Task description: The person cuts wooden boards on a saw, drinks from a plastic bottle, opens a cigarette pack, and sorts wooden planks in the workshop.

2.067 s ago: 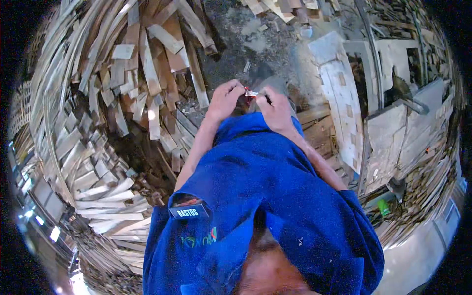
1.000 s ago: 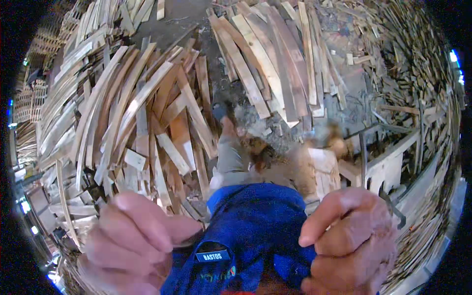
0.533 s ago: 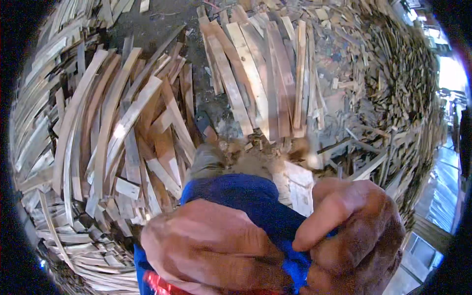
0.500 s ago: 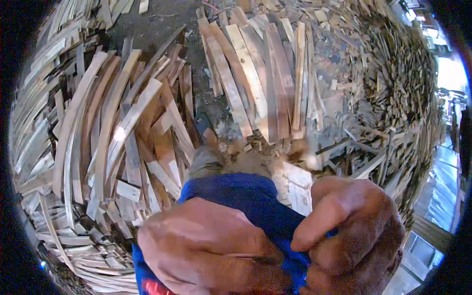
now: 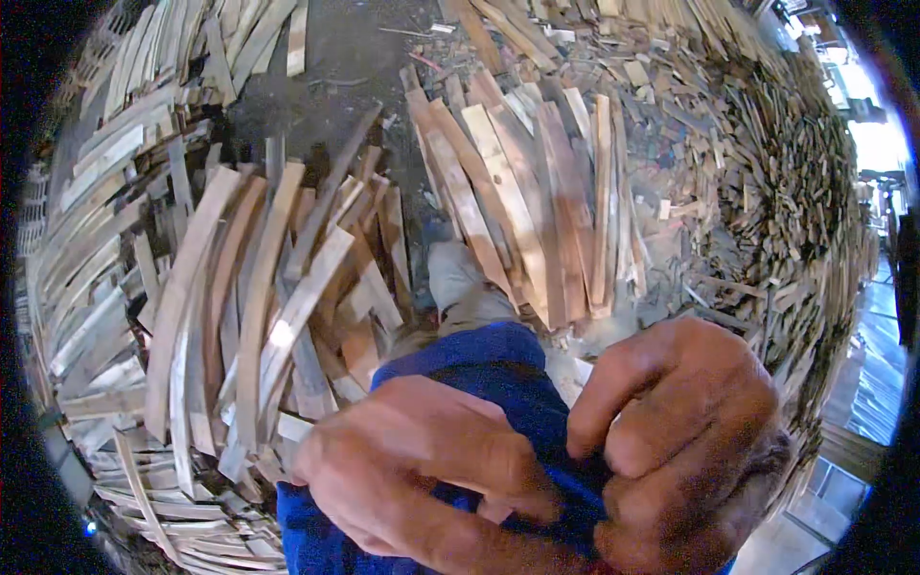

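Both hands raised close in front of the torso, over the blue garment (image 5: 494, 355). Left hand (image 5: 422, 470): fingers bent, thumb side turned inward, grip narrow; cannot tell whether anything sits in it. Right hand (image 5: 685, 431): fingers curled tightly towards the palm, inside hidden, contents likewise uncertain. Fingertips of the two near each other, blue cloth showing between.

Step in hand, as judged: close handwork at the body, away from the wood. Continuing it calls for steady fingertips and both hands kept near; a small item could slip.

Beyond the garment: trouser leg (image 5: 465, 283), loose planks (image 5: 192, 307) to the left, fanned boards (image 5: 503, 182) ahead, scrap heap (image 5: 786, 192) to the right. Neither hand appears to touch any wood.
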### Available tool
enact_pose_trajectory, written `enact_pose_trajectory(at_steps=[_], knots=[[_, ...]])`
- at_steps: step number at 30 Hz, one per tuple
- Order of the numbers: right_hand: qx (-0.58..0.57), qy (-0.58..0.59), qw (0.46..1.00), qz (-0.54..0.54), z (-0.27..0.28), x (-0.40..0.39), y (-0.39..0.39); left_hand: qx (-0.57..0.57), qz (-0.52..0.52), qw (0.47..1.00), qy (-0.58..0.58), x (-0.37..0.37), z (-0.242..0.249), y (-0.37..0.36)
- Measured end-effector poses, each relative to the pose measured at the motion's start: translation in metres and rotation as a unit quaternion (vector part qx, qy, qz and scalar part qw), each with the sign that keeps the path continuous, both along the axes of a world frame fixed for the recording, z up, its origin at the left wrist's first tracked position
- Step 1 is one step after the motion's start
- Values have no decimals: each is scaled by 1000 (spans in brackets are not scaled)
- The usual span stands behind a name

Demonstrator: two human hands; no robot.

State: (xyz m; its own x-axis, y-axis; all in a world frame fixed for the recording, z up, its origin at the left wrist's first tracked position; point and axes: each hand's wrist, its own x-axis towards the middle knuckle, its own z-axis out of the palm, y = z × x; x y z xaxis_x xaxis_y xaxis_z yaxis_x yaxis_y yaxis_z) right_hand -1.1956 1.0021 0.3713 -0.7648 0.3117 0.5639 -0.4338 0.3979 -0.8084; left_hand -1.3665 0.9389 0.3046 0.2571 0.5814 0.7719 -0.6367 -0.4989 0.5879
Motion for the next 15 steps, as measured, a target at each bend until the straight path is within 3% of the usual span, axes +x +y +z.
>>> enact_pose_trajectory(at_steps=[4, 6, 8, 9, 10, 12, 14, 15], knots=[[-7, 17, 999, 30, -10, -11, 51, -61, -7, 998, -31, -14, 1, 43], [-3, 51, 996, 80, -19, -16, 84, 29, -107, 993, 40, -29, 10, 97], [8, 69, 996, 64, -26, -23, 118, 71, -170, 980, 80, -27, 10, 131], [16, 82, 995, 56, -29, -26, 135, -25, -44, 999, -19, -7, 10, 130], [24, 97, 994, 45, -31, -31, 152, -122, 83, 983, -113, 11, 11, 128], [-1, 51, 999, -8, -33, -31, 172, -220, 185, 938, -192, -2, 11, 160], [-41, -47, 997, -43, -30, -34, 191, -150, -46, 987, -22, -47, 15, 222], [-55, -84, 994, -51, -29, -38, 202, -130, -96, 987, 12, -58, 14, 235]])
